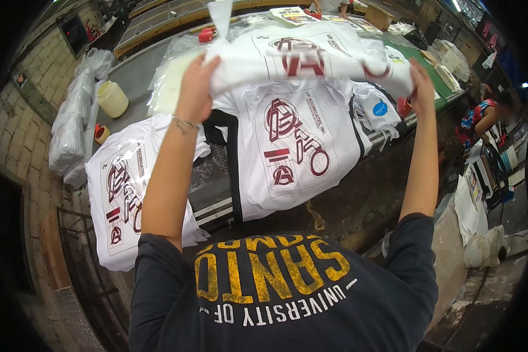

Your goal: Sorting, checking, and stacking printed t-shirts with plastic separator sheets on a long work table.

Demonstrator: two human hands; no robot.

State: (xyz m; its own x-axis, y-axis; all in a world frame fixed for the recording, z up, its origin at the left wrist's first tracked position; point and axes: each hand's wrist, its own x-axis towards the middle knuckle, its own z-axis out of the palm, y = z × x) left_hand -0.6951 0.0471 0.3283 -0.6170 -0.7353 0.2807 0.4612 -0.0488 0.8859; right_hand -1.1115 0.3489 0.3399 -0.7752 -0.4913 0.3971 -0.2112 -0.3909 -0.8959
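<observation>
Stretched between my two hands is a white T-shirt (340, 67), partly smeared by motion. My left hand (198, 88) is closed on its left end, and my right hand (421, 88) grips the right end. Below it another white T-shirt (302, 141) with a maroon print lies flat on a black-edged board (234, 170), its hem hanging toward me. To the left, a pile of similar printed white shirts (123, 193) drapes over the table edge. Further printed white fabric (264, 44) lies behind the held shirt.
A cream plastic jar (111, 98) stands on the grey table (134, 73). Plastic-wrapped bundles (73, 126) line its left edge. White cloth with a blue speech bubble (380, 110) lies near the right hand. Another person (481, 117) is at the far right, beside assorted clutter (481, 182).
</observation>
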